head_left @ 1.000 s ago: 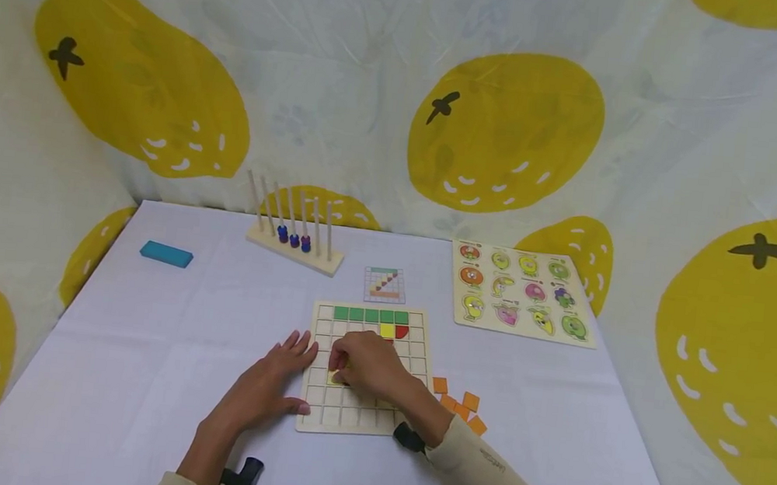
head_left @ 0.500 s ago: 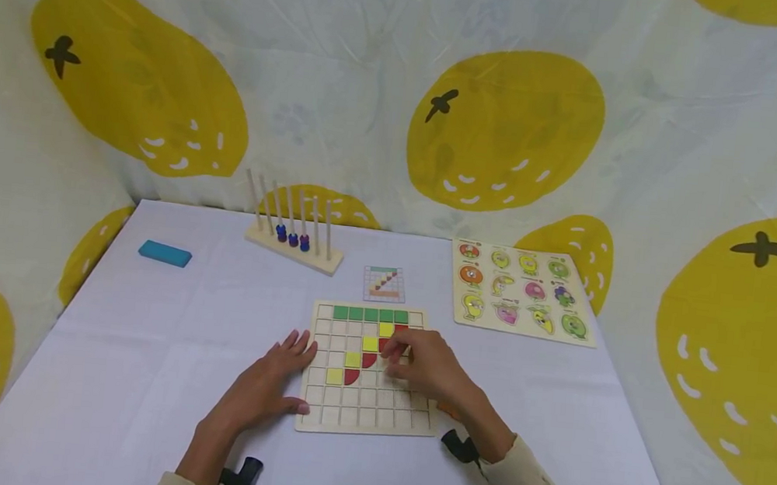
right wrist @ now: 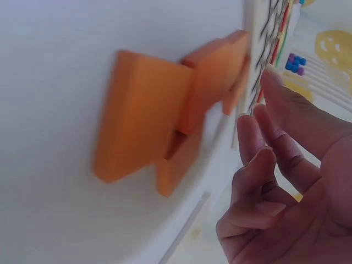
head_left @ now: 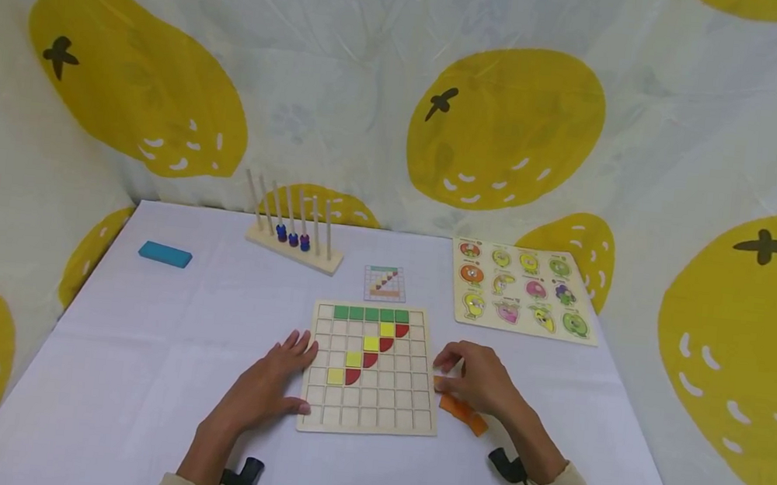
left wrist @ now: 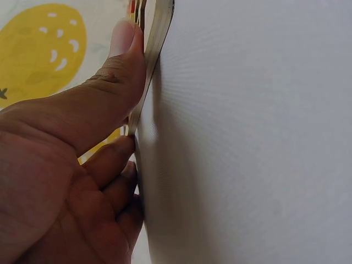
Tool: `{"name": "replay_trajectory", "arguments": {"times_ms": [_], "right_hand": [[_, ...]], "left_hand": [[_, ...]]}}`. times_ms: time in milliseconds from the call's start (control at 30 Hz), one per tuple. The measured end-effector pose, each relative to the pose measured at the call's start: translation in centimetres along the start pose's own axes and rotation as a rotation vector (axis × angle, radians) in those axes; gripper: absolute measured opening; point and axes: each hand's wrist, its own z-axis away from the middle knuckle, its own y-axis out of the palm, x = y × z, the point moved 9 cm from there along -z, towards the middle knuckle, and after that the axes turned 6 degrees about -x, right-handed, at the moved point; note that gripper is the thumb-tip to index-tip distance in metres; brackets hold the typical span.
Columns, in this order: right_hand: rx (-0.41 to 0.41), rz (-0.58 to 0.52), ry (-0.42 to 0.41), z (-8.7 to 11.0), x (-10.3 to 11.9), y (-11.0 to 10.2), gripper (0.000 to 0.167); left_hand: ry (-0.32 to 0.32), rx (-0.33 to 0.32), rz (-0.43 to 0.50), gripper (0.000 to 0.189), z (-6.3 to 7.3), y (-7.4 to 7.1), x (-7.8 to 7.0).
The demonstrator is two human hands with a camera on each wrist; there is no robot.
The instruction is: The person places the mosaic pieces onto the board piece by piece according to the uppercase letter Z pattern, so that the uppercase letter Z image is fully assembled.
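A wooden grid board (head_left: 368, 418) lies on the white cloth in the head view. It bears a row of green squares (head_left: 371, 314) and a diagonal of yellow squares (head_left: 354, 359), each with a red quarter-circle tile (head_left: 370, 360) on its right. My left hand (head_left: 265, 387) rests at the board's left side, fingers spread, thumb on the rim; the left wrist view shows the thumb along the board's edge (left wrist: 158, 38). Beside the right edge, my right hand (head_left: 484, 380) hovers over orange tiles (head_left: 462, 413), thumb and bent fingers apart. In the right wrist view nothing sits between them; the orange tiles (right wrist: 146, 113) lie overlapping.
Behind the board lies a small pattern card (head_left: 384, 283). A wooden peg stand (head_left: 295, 251) with blue beads stands at the back, and a teal block (head_left: 166, 254) lies back left. At the back right is a fruit puzzle board (head_left: 524, 295).
My right hand has moved from the lower-left yellow square, rightward across the board, to the orange tiles. The diagonal it covered now shows. My left hand has stayed still.
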Motion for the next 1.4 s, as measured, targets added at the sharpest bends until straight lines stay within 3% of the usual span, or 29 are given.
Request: {"name": "replay_trajectory", "arguments": {"times_ms": [333,600,900,1200,1400], "right_hand": [[0.021,0.066,0.014,-0.2,-0.7,1.0,0.025],[0.002,0.001,0.018,-0.2,0.4,0.2,0.026],[-0.026,-0.045,-0.154,0.1,5.9,0.9,0.028],[0.013,-0.066,-0.282,-0.4,11.5,4.0,0.026],[0.084,-0.041,-0.334,-0.6,13.9,6.8,0.024]], "left_hand": [[-0.005,0.000,-0.012,0.105,0.1,0.0,0.1],[0.010,-0.005,-0.011,0.105,0.1,-0.1,0.0],[0.011,0.004,-0.002,0.105,0.0,-0.2,-0.2],[-0.001,0.010,-0.018,0.105,-0.1,0.0,0.0],[0.004,0.015,0.007,0.103,0.1,-0.1,0.0]]}}
